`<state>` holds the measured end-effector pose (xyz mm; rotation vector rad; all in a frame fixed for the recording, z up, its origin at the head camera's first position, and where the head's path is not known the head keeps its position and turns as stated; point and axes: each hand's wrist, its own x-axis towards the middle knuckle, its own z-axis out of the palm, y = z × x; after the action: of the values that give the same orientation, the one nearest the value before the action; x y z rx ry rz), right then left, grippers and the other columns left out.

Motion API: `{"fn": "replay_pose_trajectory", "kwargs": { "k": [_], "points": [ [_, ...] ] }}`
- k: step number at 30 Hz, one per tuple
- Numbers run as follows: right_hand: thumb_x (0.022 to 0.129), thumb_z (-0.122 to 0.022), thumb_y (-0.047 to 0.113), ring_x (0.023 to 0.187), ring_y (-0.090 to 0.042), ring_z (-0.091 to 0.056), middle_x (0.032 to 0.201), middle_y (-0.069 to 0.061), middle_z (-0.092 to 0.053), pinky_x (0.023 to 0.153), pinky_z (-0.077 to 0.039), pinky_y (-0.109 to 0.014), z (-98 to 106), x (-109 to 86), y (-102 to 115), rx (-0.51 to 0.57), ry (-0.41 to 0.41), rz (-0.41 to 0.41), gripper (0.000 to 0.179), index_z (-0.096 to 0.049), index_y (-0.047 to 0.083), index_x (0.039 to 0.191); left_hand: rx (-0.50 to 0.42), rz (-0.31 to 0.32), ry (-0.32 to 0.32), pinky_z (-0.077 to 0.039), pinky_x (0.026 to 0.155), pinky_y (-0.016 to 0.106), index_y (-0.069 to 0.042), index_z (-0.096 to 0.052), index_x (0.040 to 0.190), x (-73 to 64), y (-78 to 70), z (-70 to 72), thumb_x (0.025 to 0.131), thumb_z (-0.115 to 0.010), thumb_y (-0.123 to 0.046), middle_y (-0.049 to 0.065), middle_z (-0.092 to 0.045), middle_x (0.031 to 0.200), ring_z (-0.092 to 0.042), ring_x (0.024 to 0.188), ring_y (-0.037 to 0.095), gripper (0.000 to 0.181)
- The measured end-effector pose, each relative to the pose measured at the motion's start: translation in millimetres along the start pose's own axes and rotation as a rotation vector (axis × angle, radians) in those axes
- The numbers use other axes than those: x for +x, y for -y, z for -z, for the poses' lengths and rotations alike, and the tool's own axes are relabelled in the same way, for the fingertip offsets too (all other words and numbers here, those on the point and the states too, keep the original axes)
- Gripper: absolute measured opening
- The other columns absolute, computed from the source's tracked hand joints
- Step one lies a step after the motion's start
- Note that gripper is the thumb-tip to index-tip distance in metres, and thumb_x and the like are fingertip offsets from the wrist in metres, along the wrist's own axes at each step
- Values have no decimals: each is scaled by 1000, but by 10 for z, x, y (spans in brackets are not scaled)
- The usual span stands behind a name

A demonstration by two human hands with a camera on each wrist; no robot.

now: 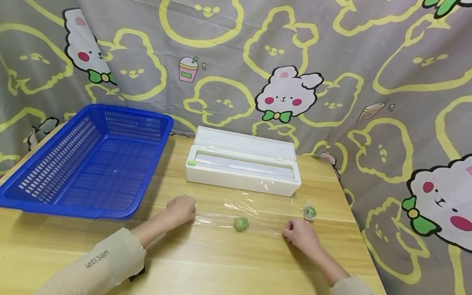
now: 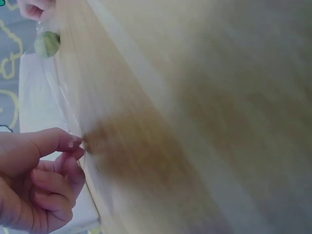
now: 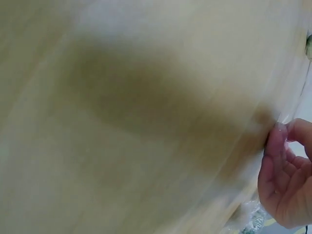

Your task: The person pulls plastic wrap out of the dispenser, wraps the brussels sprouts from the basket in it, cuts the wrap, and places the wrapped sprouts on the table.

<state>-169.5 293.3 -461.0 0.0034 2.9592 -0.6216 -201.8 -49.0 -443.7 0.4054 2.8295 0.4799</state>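
Note:
A sheet of clear plastic wrap [image 1: 213, 220] stretches between my two hands over the wooden table. My left hand [image 1: 181, 209] pinches its left end between thumb and forefinger; the left wrist view shows the other fingers curled. At the right end, my right hand [image 1: 301, 234] pinches the film between thumb and finger. Between the hands sits a round green ball [image 1: 241, 224], perhaps a fruit or vegetable, against the film. Just beyond my right hand lies a second green ball [image 1: 310, 211], bundled in crinkled film. From the white wrap box [image 1: 242, 181], film appears to come forward.
The wrap box has its lid [image 1: 245, 143] up, a roll [image 1: 245, 165] inside and a green piece at its left end. On the left stands a blue perforated basket [image 1: 115, 171]. A patterned curtain [image 1: 227, 41] hangs behind the table [image 1: 194, 268].

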Motion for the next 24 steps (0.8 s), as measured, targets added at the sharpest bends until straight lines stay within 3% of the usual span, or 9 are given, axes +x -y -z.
{"fn": "replay_pose_trajectory", "kwargs": {
  "k": [4,8,12,17,24],
  "points": [
    [73,-62,14,50,-12,-43,55,4,-48,43,-31,-26,25,3,25,-70,19,-12,15,-53,13,62,39,-18,-22,-38,38,25,-10,-54,52,14,-7,16,63,-61,4,-1,-52,50,-47,48,16,19],
    [73,-61,15,51,-11,-41,56,3,-47,45,-29,-25,40,43,-23,-51,53,-33,16,-51,13,61,77,-37,-61,-40,39,30,-10,-49,54,40,-45,-6,66,-54,6,3,-52,57,-49,51,19,20],
    [73,-62,14,51,-10,-39,55,3,-44,47,-29,-23,52,81,-126,119,102,-66,19,-48,12,60,157,-64,-117,-44,41,34,-8,-54,60,27,-94,-44,77,-57,0,7,-51,63,-50,54,21,19],
    [75,-70,14,53,-10,-37,55,3,-41,48,-30,-22,91,102,-230,285,130,-112,29,-47,9,58,232,-138,-147,-47,42,37,-7,-62,68,-24,-119,-92,77,-61,2,12,-52,70,-54,57,25,13],
    [80,-69,18,50,-9,-37,54,4,-43,46,-31,-21,139,125,-344,341,193,-81,28,-51,8,61,75,-104,-92,-45,44,33,-15,-62,57,-21,-50,-48,60,-51,10,4,-58,70,-52,62,18,27]
  ]
}}
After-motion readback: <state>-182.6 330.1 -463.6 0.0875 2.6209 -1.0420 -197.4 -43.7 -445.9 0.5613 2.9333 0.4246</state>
